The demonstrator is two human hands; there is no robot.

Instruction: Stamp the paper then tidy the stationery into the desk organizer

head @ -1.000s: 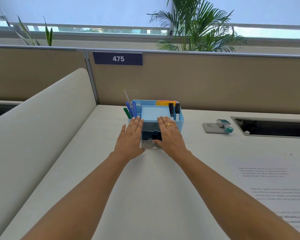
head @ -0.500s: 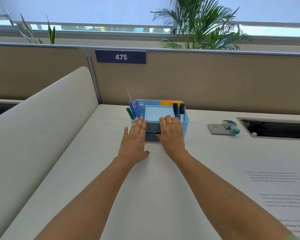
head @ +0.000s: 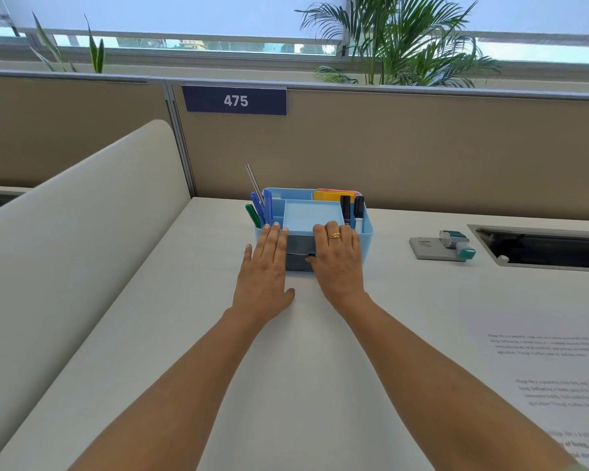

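A light blue desk organizer (head: 367, 232) stands at the back of the white desk, with pens (head: 259, 209) on its left, black markers (head: 351, 209) on its right and yellow sticky notes (head: 327, 196) behind. Its grey front drawer (head: 298, 256) is pushed in. My left hand (head: 262, 266) lies flat with straight fingers against the organizer's front left. My right hand (head: 339, 256) lies flat against the front right, fingers reaching the top edge. The printed paper (head: 551, 368) lies on the desk at the right.
A grey stamp pad with a teal stamp (head: 442, 248) sits to the right of the organizer. Behind it is a dark cable slot (head: 541, 248) in the desk. A beige partition (head: 422, 147) closes the back, and a curved white divider (head: 65, 249) runs along the left.
The drawer, open one second ago with clips showing, has been pushed in by both hands. The hands have slid forward against the organizer's front.
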